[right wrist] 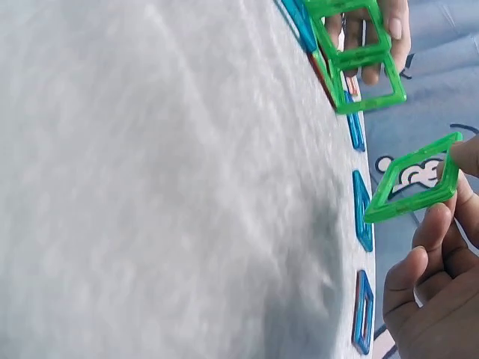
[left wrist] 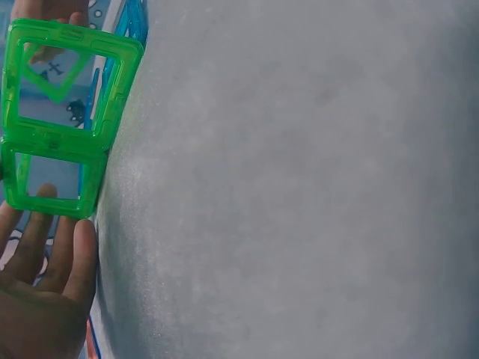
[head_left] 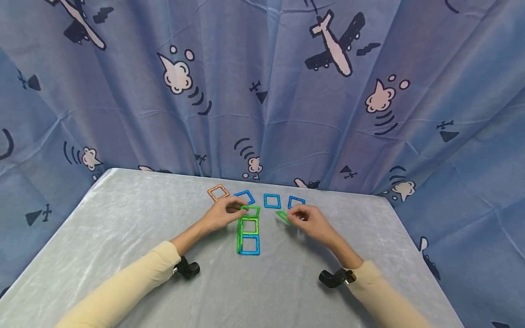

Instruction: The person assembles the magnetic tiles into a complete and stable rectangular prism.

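Observation:
In the head view, my left hand (head_left: 223, 212) is at the far left of a small structure of magnetic tiles, its fingers against the raised green square tile (head_left: 259, 212). Upright green tiles (left wrist: 51, 140) line the structure's left side. A flat green tile (head_left: 257, 226) and a blue tile (head_left: 249, 253) lie in a row nearer me. To the right, my right hand (head_left: 312, 222) pinches a loose green square tile (right wrist: 408, 206) by one edge, tilted above the table. A gap separates it from the structure.
Behind the hands, an orange square tile (head_left: 210, 193) and blue square tiles (head_left: 272, 207) lie in a row near the far table edge. Another blue tile (head_left: 296, 197) sits behind my right hand. A blue patterned curtain (head_left: 262, 127) hangs beyond the grey-covered table (head_left: 135, 218).

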The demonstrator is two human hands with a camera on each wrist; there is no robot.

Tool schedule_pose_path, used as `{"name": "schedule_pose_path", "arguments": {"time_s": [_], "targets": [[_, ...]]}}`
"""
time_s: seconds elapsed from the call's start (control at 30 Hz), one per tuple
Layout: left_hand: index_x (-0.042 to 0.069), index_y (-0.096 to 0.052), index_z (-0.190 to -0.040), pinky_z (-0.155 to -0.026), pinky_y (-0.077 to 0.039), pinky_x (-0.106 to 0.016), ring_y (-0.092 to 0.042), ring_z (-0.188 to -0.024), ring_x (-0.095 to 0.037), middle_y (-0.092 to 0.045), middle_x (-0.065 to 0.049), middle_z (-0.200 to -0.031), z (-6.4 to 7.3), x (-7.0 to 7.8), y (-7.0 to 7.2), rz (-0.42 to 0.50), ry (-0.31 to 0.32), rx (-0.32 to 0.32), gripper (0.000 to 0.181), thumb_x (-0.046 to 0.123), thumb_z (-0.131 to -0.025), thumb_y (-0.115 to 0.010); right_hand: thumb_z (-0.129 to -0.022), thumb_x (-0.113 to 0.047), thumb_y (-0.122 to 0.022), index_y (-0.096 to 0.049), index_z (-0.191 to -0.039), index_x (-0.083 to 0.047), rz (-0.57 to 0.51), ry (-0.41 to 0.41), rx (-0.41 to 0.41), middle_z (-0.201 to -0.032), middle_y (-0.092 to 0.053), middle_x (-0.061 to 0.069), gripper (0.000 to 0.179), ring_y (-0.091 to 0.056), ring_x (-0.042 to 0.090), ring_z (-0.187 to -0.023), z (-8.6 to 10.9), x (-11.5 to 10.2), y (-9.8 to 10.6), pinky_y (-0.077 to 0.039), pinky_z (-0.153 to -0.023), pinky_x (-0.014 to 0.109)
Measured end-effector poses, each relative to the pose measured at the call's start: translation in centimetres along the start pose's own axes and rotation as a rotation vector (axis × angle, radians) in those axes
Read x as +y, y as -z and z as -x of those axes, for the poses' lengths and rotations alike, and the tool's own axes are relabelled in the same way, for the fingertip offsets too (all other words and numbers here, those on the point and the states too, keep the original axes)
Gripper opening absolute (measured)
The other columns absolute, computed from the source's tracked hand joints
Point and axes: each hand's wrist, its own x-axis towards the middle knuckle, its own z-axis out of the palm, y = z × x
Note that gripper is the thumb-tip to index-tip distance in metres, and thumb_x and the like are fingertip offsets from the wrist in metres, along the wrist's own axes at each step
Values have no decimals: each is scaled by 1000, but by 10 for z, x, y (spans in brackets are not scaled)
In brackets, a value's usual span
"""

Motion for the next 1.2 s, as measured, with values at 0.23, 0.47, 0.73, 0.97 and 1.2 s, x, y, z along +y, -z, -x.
{"name": "schedule_pose_path", "arguments": {"time_s": [0.23,0.47,0.73,0.97,1.2], "targets": [[-9,-66,-121,-92,-54,-35,-67,-105,-30,-70,-17,-114,-1,0,1,4,0,-4,27,6,-99,-67,-100,-8,-67,-72,-103,2,6,-11,-8,-90,-65,6,11,-54,18,-77,-6,-7,-8,-45,-66,26],[-7,-66,-122,-92,-53,-34,-67,-105,-30,-70,-16,-114,-2,0,1,-4,8,-6,26,5,-99,-67,-100,-5,-65,-69,-104,10,-7,14,-1,-93,-66,9,16,-55,15,-76,-9,-8,-17,-47,-65,25],[-7,-66,-121,-92,-53,-34,-67,-105,-30,-69,-16,-115,-1,1,1,-6,6,-6,26,7,-99,-67,-101,-6,-64,-70,-105,9,-4,-10,-16,-96,-67,21,17,-56,14,-75,-10,-8,-23,-47,-64,24],[-7,-66,-122,-92,-53,-33,-67,-105,-30,-69,-16,-115,0,1,0,-15,6,-12,27,7,-99,-67,-101,-4,-64,-71,-103,8,11,-10,-25,-98,-68,22,13,-56,15,-73,-7,-12,-24,-47,-62,25],[-7,-66,-122,-92,-53,-33,-67,-105,-30,-69,-16,-115,-1,1,0,-14,11,-15,27,6,-98,-68,-98,6,-64,-72,-97,6,39,46,-12,-93,-68,24,8,-58,25,-74,-3,-40,-22,-49,-63,25]]}}
